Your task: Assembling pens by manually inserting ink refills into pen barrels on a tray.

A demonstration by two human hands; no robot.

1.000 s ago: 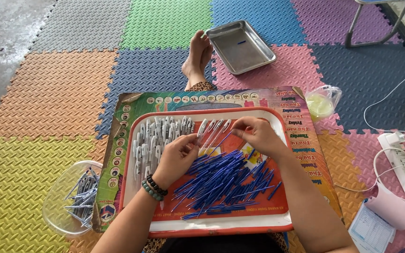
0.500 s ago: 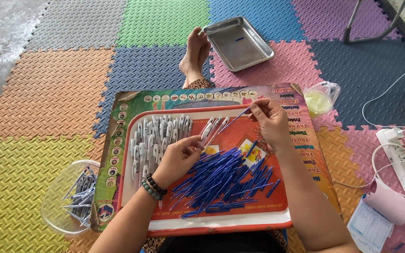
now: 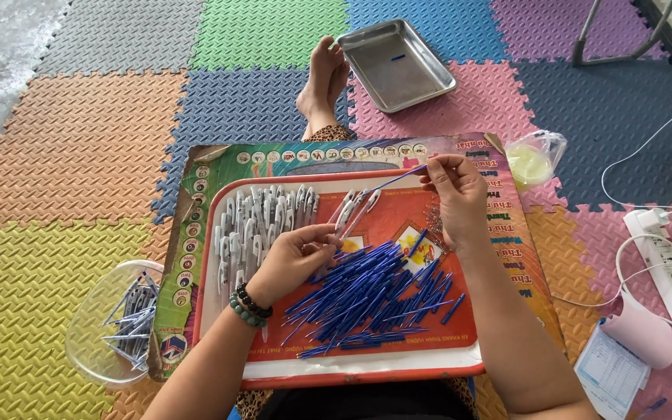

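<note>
Your right hand (image 3: 460, 194) pinched a blue refill (image 3: 395, 180) above the red tray (image 3: 367, 372), left hand (image 3: 293, 260) gripped a white pen barrel (image 3: 345, 219); some finished pens lay in the clear bowl (image 3: 91, 311), many loose refills (image 3: 371, 292) remained.

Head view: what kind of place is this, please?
Probably a home floor used for hand assembly work: coloured foam mats, a red tray of blue pen refills, and a power strip lying beside.

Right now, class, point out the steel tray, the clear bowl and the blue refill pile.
Steel tray (image 3: 429, 85): head view, right rim.
Clear bowl (image 3: 87, 327): head view, left wall.
Blue refill pile (image 3: 375, 299): head view, middle.
</note>
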